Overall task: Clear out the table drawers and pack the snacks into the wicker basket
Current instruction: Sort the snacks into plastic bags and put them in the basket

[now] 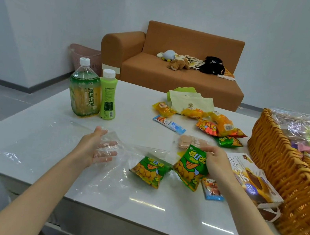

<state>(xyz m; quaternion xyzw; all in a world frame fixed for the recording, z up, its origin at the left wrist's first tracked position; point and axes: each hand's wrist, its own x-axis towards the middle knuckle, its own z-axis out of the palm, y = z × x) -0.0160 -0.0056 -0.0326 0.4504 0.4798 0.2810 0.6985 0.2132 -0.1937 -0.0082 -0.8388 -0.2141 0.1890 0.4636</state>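
At the far left of the glossy white bench (pixel 20 145), two smooth plastic bottles (pixel 92 93) stand upright, parked clear of the work, I judge. Of my hands, the left hand (pixel 97 146) is spread with straight fingers under a crinkly clear plastic bag (pixel 119 173), probably to hold its mouth wide. Just right, a puffy green snack packet (pixel 149 170) lies on that film. My right hand (pixel 218 163) pinches the top edge of a twin packet (pixel 191 165), which hangs tilted. A slick printed pouch (pixel 251 175) lies just beside the wicker basket (pixel 279 160), coarse woven cane at the right edge, with wrapped snacks inside. More foil packets (pixel 210 125) lie loose behind.
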